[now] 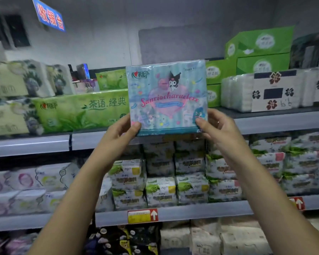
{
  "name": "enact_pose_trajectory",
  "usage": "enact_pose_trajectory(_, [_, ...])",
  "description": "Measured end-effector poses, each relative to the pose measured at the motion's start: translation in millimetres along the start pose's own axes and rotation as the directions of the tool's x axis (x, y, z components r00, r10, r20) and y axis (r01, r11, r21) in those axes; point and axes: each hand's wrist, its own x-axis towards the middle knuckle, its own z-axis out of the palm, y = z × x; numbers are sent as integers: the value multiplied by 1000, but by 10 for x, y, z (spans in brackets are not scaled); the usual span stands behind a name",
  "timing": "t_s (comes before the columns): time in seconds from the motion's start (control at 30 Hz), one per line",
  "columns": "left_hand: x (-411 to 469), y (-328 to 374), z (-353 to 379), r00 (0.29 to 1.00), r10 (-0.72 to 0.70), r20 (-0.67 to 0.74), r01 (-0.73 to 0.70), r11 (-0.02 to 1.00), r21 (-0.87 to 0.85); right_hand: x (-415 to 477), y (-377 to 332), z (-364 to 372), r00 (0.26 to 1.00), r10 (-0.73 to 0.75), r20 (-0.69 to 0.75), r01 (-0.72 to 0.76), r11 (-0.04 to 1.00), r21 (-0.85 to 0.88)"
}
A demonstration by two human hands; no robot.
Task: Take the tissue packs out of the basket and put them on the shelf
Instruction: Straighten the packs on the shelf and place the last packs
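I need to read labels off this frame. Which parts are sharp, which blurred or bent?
Head view: the blue tissue pack, gripped by the left hand and right hand, is sharpest, its print readable; the green pack beside it is legible; lower-shelf packs are smeared; the shelf edge bows, wide-angle distortion.

A: Wrap on pale blue cartoon-printed tissue pack [167,96]: glossy plastic film, slightly crinkled, glare along top.
B: And long green tissue pack [81,111]?
A: Same shiny film. The green cardboard boxes [261,45]: matt card.
B: The grey shelf edge [29,144]?
A: Smooth, faint sheen, looks like painted metal. The white flower-labelled tissue bundle [236,94]: clear wrap, soft paper underneath.
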Motion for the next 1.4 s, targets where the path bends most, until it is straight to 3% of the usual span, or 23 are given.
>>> enact_pose_trajectory(0.2, [414,-74,-33,988,114,-108,-71,937,342,455,26,-14,990,-131,59,144,893,-426])
enact_pose_trajectory(0.3, [548,-116,-20,977,162,-138,-77,873,481,617,28,10,986,-154,68,167,847,-504])
enact_pose_trajectory(0.57, [633,-196,-31,938,276,-211,-104,804,586,724,66,-32,986,-164,44,152,736,-659])
enact_pose_trajectory(0.67, [660,-218,-37,924,314,-219,-109,764,636,748,11,-27,990,-139,38,127,722,-680])
enact_pose_trajectory(0.8, [677,-193,-62,927,273,-258,-89,826,557,738,10,22,982,-183,40,152,651,-744])
enact_pose_trajectory(1.07, [806,-230,-6,892,298,-339,-33,792,609,795,7,34,991,-130,-17,81,706,-703])
enact_pose_trajectory(1.4, [852,-290,-3,871,341,-354,-12,734,679,845,35,42,998,-62,-17,28,668,-743])
